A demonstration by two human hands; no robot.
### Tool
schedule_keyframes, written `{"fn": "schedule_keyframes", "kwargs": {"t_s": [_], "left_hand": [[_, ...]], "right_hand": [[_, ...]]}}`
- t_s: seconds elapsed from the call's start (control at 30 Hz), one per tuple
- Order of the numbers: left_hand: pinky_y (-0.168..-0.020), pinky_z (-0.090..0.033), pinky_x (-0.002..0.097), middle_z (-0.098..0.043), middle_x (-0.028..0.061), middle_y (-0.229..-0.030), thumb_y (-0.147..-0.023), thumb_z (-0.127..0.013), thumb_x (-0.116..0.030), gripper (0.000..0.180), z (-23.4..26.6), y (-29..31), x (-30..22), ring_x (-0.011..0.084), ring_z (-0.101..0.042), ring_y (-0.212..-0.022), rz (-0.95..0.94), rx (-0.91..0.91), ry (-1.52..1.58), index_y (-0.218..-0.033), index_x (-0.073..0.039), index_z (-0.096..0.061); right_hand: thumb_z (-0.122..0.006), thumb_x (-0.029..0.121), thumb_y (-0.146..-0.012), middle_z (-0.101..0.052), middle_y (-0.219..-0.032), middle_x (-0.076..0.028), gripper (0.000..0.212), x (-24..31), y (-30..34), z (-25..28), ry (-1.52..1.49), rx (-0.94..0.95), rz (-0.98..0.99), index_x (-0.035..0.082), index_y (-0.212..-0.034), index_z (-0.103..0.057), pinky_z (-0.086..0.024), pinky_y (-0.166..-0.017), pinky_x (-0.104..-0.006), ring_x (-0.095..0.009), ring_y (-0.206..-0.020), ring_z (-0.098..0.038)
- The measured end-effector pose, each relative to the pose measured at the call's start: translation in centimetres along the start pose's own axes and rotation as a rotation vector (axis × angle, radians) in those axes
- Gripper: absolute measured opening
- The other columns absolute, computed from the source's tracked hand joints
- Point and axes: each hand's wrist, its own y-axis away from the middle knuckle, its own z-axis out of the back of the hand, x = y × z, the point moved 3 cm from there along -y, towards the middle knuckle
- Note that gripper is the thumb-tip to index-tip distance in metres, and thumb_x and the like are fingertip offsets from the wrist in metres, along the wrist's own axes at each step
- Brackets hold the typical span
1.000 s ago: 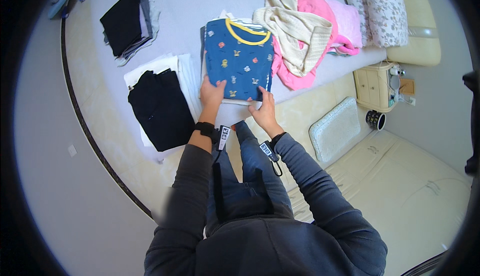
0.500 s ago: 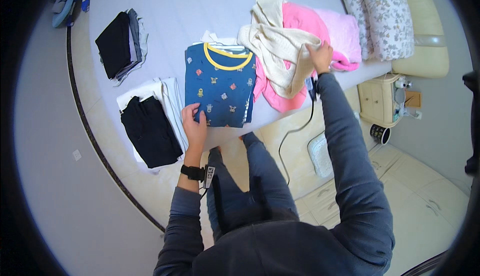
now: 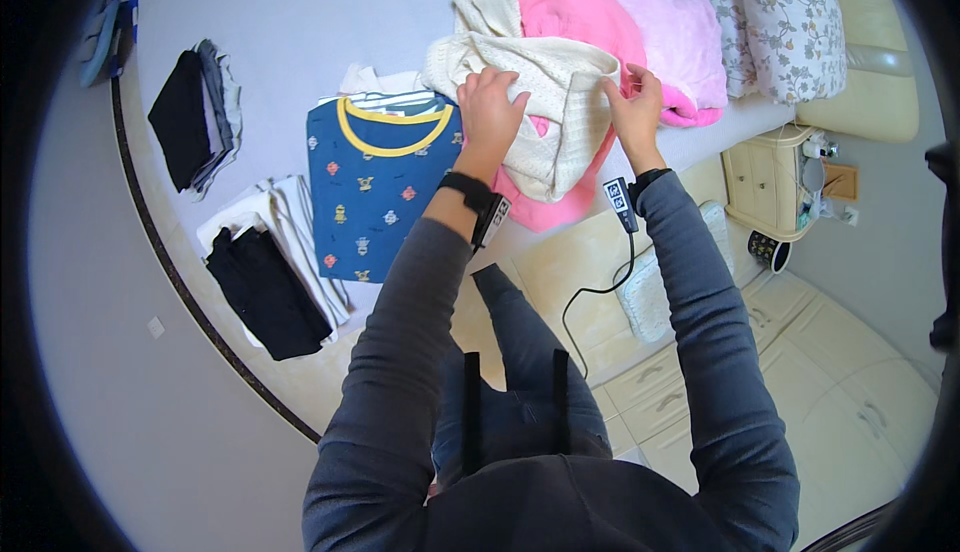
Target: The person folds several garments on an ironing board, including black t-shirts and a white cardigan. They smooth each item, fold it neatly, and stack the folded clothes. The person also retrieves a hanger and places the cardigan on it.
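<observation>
A cream knit sweater (image 3: 560,67) lies loosely bunched on top of a bright pink garment (image 3: 585,7). My left hand (image 3: 490,112) rests on the sweater's near left part, fingers stretched and thumb apart. At its right edge, my right hand (image 3: 637,117) pinches the knit between thumb and fingers. Left of the sweater is a folded blue top (image 3: 375,197) with a yellow neckline and small printed figures, on a stack of other folded clothes. My left forearm covers the lower right of that top.
Folded black and grey clothes (image 3: 182,117) lie at the bed's far left, with black trousers (image 3: 268,287) on white clothes nearer. Light pink fluffy fabric (image 3: 675,42) sits beside patterned pillows (image 3: 785,32). A nightstand (image 3: 765,187) stands right of the bed (image 3: 300,12). A cable (image 3: 590,292) hangs from my right wrist.
My left hand has moved from the blue top up and right onto the cream sweater. My right hand stays at the sweater's right edge. The view has shifted a little.
</observation>
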Motion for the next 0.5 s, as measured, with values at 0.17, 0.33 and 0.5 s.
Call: {"fn": "schedule_keyframes", "kwargs": {"t_s": [0.17,0.33,0.5], "left_hand": [[-0.078,-0.037,0.0388,-0.061,0.0031,-0.077,-0.072,-0.07,-0.018,0.011,-0.8,-0.2,0.2,0.0236,-0.054,-0.081,0.059,-0.013,-0.007,-0.07,-0.009,-0.065],[-0.057,-0.045,0.0333,-0.066,0.0083,-0.07,-0.072,-0.069,-0.002,0.005,12.7,10.2,4.2,0.0247,-0.06,-0.06,0.208,-0.199,0.073,-0.071,-0.005,-0.064],[-0.067,-0.048,0.0328,-0.066,0.0101,-0.079,-0.085,-0.061,-0.012,0.013,34.6,36.4,9.1,0.0198,-0.06,-0.071,0.779,-0.171,-0.356,-0.092,-0.002,-0.066]], "right_hand": [[-0.073,0.027,-0.069,-0.057,-0.099,-0.018,0.051,0.6,-1.5,-0.5,0.028,0.128,0.055,-0.002,-0.108,-0.057,-0.044,-0.084,-0.0372,-0.03,-0.093,-0.054],[-0.072,0.029,-0.068,-0.063,-0.092,-0.022,0.047,0.8,-2.6,-1.9,0.014,0.215,-0.02,-0.004,-0.099,-0.062,-0.047,-0.08,-0.0398,-0.035,-0.089,-0.06],[-0.07,0.03,-0.066,-0.066,-0.084,-0.024,0.044,1.2,-3.4,-2.9,0.15,0.264,-0.089,-0.005,-0.092,-0.066,-0.05,-0.076,-0.0396,-0.037,-0.082,-0.065]]}}
